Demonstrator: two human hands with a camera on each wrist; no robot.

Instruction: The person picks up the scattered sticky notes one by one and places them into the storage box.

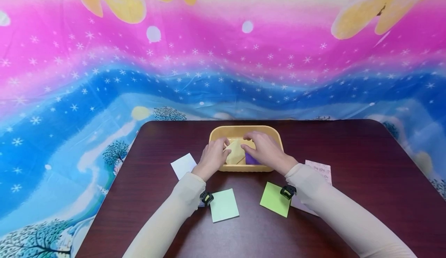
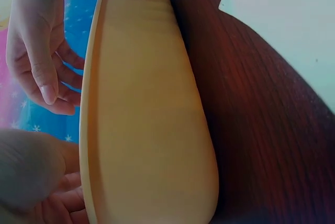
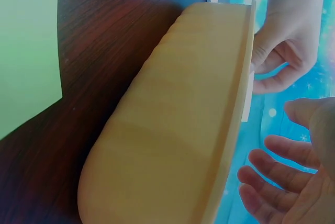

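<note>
A yellow plastic basket (image 1: pixel 247 168) stands near the far edge of the table, with both hands reaching over its rim. Inside it, my left hand (image 1: pixel 213 156) pinches a pale yellow paper square (image 1: pixel 235 152) between thumb and fingers; the square stands tilted. In the right wrist view, a pale edge of the paper (image 3: pixel 247 98) shows above the rim beside that hand. My right hand (image 1: pixel 265 149) hovers over the basket's right side, its fingers relaxed and apart, holding nothing. Below it a purple square (image 1: pixel 251 159) lies in the basket.
On the table in front lie a mint green square (image 1: pixel 224 205) and a lime green one (image 1: pixel 274 199). A white square (image 1: pixel 184 165) is at the left, a pink patterned one (image 1: pixel 319 170) at the right. My right sleeve partly covers a lilac piece (image 1: pixel 303 205). A printed cloth hangs behind.
</note>
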